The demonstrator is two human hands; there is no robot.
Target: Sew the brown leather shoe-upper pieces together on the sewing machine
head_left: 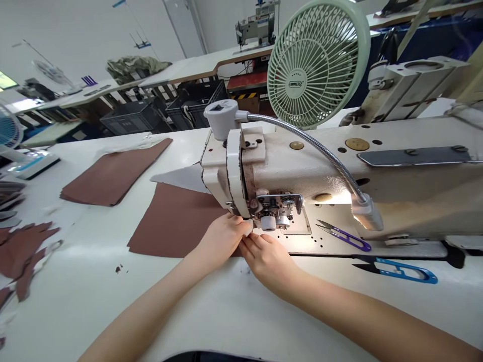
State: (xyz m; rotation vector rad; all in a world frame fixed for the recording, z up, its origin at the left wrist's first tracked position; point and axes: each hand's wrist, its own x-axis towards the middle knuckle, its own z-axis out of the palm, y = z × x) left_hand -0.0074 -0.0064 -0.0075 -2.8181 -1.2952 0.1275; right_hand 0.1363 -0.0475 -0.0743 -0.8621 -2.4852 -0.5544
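Touching brown fabric (175, 221), left hand (222, 237) curled, right hand (270, 262) bunched alongside, grips unclear.

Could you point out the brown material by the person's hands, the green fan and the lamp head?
Brown material (175, 221): head view, middle of its flat face.
Green fan (297, 83): head view, its round hub.
Lamp head (367, 212): head view, its pale casing.
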